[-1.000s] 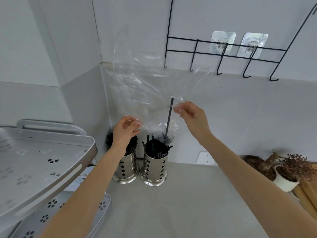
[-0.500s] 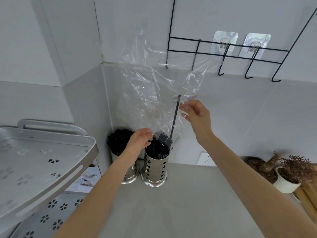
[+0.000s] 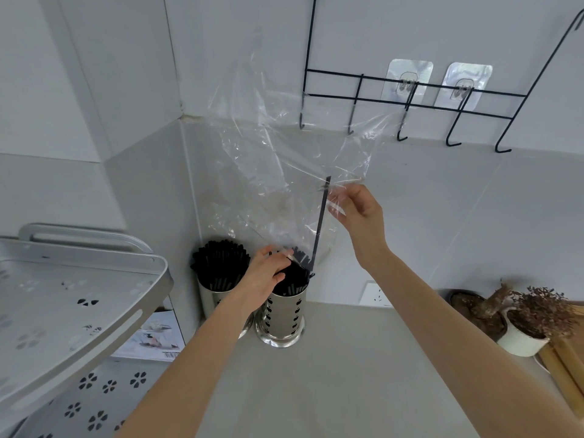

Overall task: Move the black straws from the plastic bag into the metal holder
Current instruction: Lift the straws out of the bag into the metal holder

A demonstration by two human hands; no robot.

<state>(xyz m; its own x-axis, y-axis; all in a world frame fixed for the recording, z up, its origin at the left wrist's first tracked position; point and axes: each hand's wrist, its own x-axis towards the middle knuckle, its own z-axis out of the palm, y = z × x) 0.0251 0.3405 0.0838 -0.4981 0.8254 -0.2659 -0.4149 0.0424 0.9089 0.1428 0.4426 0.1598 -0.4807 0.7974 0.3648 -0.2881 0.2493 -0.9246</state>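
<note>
L grip low, R grip high, both pinching.

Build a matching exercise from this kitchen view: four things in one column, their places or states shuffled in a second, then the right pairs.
1. plastic bag
2. single straw
3. left hand
4. potted plant

A. at the counter's right edge
B. at the rim of the metal holder
C. held up by the right hand
D. stands above the other straws

Pairs: 1-C, 2-D, 3-B, 4-A

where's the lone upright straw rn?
Head view, centre: the single black straw stands nearly upright inside the plastic bag, beside the right hand, its lower end over the right-side metal holder.
</note>
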